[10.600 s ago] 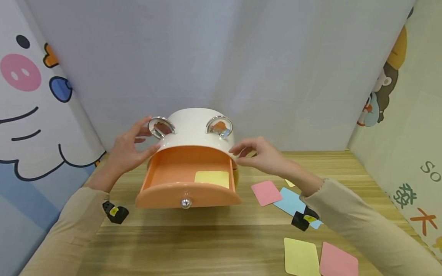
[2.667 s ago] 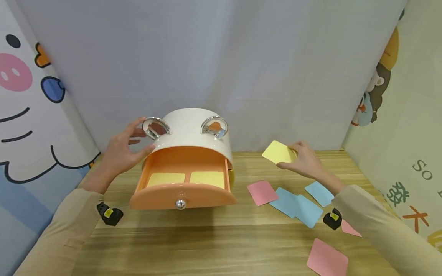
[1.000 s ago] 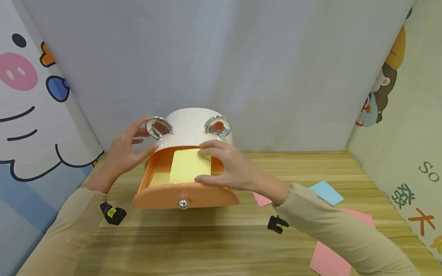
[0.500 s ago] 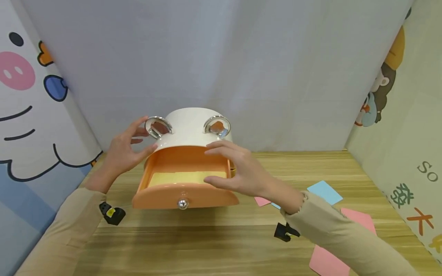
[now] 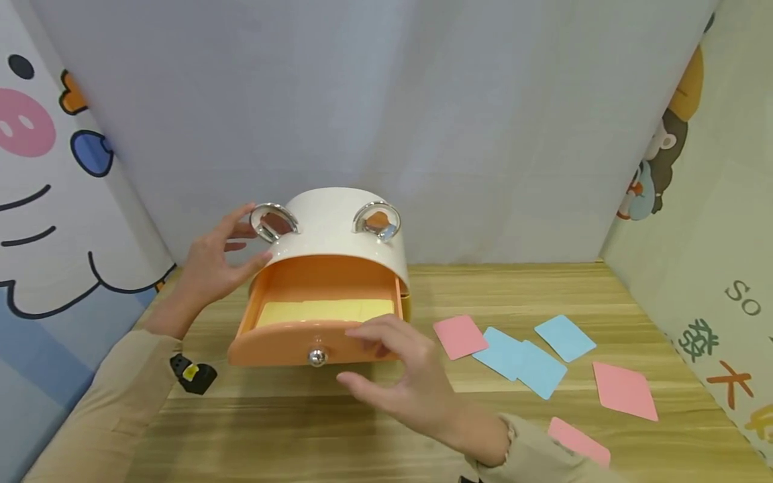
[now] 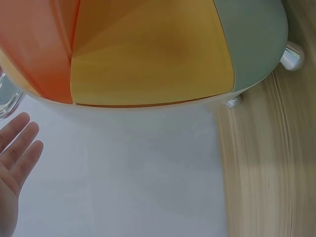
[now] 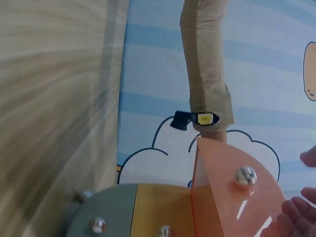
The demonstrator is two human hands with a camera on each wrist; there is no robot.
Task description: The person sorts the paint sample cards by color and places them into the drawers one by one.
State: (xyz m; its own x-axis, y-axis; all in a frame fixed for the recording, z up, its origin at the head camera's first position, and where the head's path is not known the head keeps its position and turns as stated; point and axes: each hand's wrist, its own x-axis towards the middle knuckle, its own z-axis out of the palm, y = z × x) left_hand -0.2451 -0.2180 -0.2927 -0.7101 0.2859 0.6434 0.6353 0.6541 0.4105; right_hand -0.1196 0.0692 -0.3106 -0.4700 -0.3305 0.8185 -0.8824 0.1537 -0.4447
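A white rounded cabinet (image 5: 338,225) has its top orange drawer (image 5: 266,345) pulled out. Yellow cards (image 5: 326,310) lie flat inside, behind the drawer front with its round silver knob (image 5: 317,357). My left hand (image 5: 208,265) is at the cabinet's left side, thumb at the front edge and fingers by the silver ring (image 5: 274,223); in the left wrist view its fingers (image 6: 19,148) look straight. My right hand (image 5: 417,382), holding nothing, hovers spread in front of the drawer's right half, fingertips close to the drawer front. Below, a yellow drawer (image 7: 160,207) and a green drawer (image 7: 106,212) are closed.
On the wooden table (image 5: 459,288) to the right lie several blue cards, such as one blue card (image 5: 565,337), and pink cards, including one pink card (image 5: 460,337). A grey curtain (image 5: 483,134) hangs behind the table, with printed cartoon panels at both sides.
My right hand carried a yellow card into the drawer, let it go, then drew back toward me and down. More yellow cards lie in the drawer than earlier. My left hand stayed put.
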